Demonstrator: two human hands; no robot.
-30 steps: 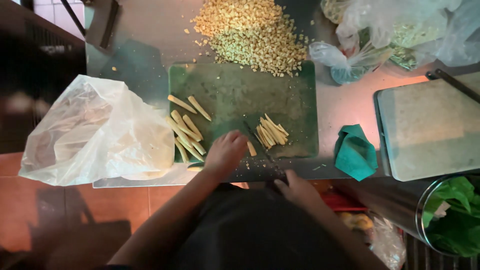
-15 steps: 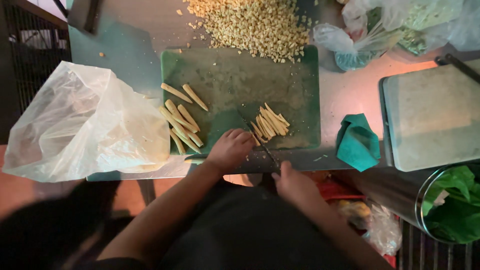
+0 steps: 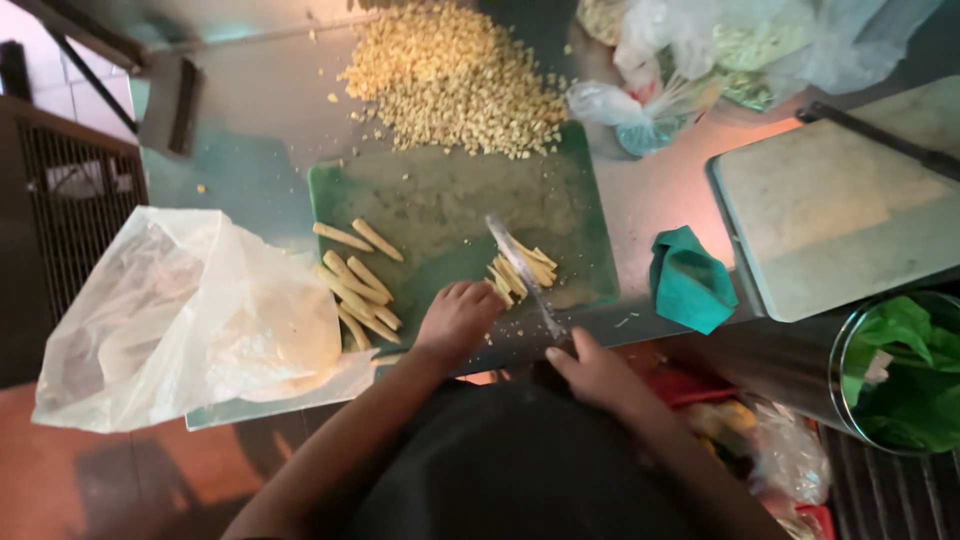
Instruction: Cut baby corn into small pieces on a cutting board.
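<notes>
The right hand [image 3: 598,372] has its grip tight around the handle of a knife [image 3: 525,275], and the blade lies across a small bunch of baby corn [image 3: 520,272] on the green cutting board [image 3: 450,205]. The left hand [image 3: 458,320] rests just beside that bunch, fingers curled, touching the near ends. More baby corn [image 3: 357,285] lies to the left. A pile of cut pieces [image 3: 455,80] sits past the board on the table [image 3: 250,110].
</notes>
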